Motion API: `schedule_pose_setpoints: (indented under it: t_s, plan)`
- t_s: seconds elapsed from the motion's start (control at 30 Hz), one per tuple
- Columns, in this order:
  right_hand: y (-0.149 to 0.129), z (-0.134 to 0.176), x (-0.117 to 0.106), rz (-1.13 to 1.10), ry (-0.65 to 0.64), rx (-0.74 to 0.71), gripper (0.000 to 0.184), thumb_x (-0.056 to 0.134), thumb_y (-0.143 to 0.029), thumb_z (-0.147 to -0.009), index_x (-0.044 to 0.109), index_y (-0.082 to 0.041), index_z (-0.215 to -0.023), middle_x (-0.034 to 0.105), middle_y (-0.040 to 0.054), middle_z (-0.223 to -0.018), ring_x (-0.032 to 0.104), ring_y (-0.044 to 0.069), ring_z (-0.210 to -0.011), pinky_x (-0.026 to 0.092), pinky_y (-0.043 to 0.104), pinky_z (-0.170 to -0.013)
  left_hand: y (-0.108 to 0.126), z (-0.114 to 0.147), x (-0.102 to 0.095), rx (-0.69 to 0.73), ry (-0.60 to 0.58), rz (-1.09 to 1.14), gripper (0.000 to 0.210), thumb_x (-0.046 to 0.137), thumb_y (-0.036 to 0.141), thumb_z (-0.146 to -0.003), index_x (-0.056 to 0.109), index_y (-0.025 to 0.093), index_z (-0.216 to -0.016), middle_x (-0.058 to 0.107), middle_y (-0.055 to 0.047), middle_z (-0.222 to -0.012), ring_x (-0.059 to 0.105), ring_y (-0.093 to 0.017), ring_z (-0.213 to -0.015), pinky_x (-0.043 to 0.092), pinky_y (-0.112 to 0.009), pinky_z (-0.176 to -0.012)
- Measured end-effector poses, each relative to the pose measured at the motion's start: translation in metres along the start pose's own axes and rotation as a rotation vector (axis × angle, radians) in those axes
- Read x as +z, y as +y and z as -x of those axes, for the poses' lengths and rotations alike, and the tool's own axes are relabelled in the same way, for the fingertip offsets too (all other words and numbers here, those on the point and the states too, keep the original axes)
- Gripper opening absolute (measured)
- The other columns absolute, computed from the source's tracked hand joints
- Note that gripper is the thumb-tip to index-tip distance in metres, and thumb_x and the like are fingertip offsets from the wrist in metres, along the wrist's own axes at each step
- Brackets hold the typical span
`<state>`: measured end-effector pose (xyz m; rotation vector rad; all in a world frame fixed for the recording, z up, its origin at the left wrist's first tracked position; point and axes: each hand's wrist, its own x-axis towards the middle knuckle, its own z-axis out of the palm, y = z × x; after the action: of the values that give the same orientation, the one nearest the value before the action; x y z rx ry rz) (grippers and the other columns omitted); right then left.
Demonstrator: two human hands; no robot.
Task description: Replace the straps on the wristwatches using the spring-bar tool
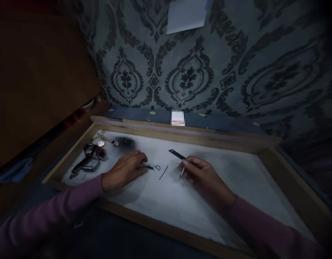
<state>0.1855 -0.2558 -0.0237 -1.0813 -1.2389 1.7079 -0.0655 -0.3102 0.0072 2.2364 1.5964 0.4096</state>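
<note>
My left hand is closed over the tray's white surface, with a short dark strap at its fingertips. From the strap's end sticks out a small metal buckle. My right hand is closed in a pinch. A dark flat strip with a slanted end and a small hole projects from its fingers. Below them a thin pale pointed piece points down; whether the two are joined is hidden. Between my hands lies a thin dark rod, apart from both.
The wooden-rimmed tray has a white bottom. Several wristwatches lie at its left end, near a dark smudge. Behind it are a small white-and-red packet and a patterned wall. Brown furniture stands left.
</note>
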Motion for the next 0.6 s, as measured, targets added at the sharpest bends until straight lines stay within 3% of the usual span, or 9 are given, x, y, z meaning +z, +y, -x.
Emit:
schedule_pose_setpoints:
  t_s: [0.2,0.43,0.6]
  plan:
    - [-0.001,0.004,0.003,-0.055,-0.087,0.087,0.046,0.074,-0.059,-0.071,0.054,-0.018,-0.070,0.062,0.0008,-0.063,0.039,0.006,-0.044,0.028,0.019,-0.039,-0.001,-0.013,0.012,0.012,-0.061,0.026,0.006,0.052,0.017,-0.088,0.058,0.018,-0.087,0.060,-0.002,-0.084,0.053,-0.018,-0.079,0.037,-0.027,-0.070]
    - [-0.001,0.007,0.005,-0.012,-0.240,0.126,0.042,0.065,-0.058,-0.080,0.052,-0.018,-0.075,0.058,-0.0030,-0.058,0.034,0.004,-0.036,0.019,0.018,-0.035,-0.011,-0.023,0.015,-0.178,-0.186,0.628,0.010,0.060,0.024,-0.079,0.061,0.014,-0.082,0.055,0.003,-0.067,0.047,-0.011,-0.064,0.034,-0.023,-0.059]
    - [0.001,0.008,0.009,0.093,-0.338,0.124,0.038,0.068,-0.051,-0.080,0.062,-0.014,-0.087,0.057,-0.0043,-0.056,0.032,0.003,-0.037,0.020,0.018,-0.035,0.000,-0.024,0.016,-0.217,-0.251,0.846,0.013,0.064,0.024,-0.075,0.061,0.013,-0.081,0.057,0.003,-0.068,0.049,-0.011,-0.066,0.037,-0.022,-0.064]
